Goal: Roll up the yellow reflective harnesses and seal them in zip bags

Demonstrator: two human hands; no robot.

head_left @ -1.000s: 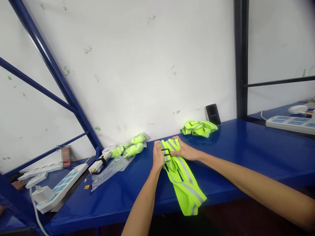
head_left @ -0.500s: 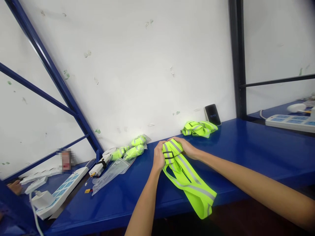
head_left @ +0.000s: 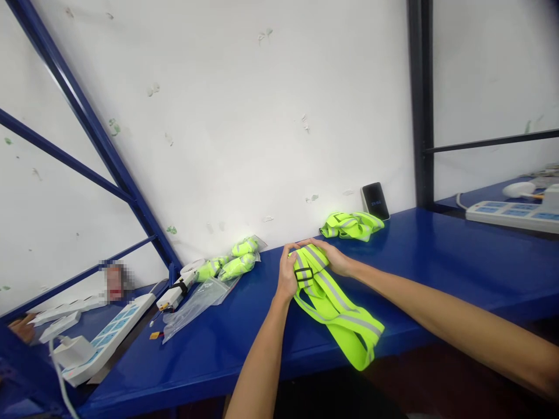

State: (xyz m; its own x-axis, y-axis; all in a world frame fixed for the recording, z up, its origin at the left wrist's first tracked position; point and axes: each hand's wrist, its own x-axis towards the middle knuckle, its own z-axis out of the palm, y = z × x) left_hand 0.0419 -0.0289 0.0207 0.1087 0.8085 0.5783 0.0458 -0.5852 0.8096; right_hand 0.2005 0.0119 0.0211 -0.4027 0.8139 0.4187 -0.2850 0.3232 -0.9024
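Observation:
A neon yellow-green reflective strap (head_left: 345,308) with grey stripes is gripped at its folded upper end by both hands. My left hand (head_left: 288,273) closes on the left side of the fold, beside a black buckle (head_left: 303,274). Along the fold's top and right edge, my right hand (head_left: 334,256) holds the band, some fingers hidden behind it. The strap's loose loop drapes toward the front edge of the blue table (head_left: 209,355). Behind my right hand lies another bunched reflective strap (head_left: 351,226).
Rolled straps in clear bags (head_left: 238,265) lie at the back left, beside an empty plastic bag (head_left: 196,305) and a white device with wires (head_left: 177,293). A phone-like clock (head_left: 374,201) leans on the wall. Power strips (head_left: 111,337) are at far left. Another person's hand (head_left: 23,329) shows there.
Both hands have shifted slightly, the left a little to the right along the fold. The strap's hanging loop has risen a little and moved with them.

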